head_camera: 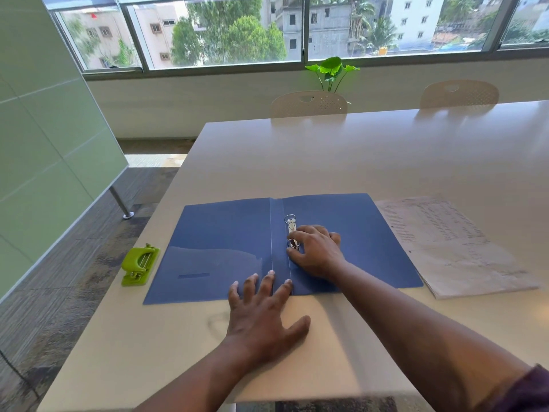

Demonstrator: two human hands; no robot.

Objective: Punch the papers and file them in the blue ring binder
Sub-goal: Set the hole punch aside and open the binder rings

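Blue ring binder [341, 209] lay open flat near front edge of white table [356, 150], spine twd viewer. Right hand [319, 252] rested on inner right cover at metal ring mechanism [292, 233]; fingers curled by lower ring, thumb alongside, actual grip on ring unclear. Left hand [264, 310] spread flat, fingers straight, tips pressing binder's near edge by spine, holding nothing. Printed papers [451, 242] stacked just right of binder, touching its edge. Green hole punch [138, 266] just left of binder, at table edge.
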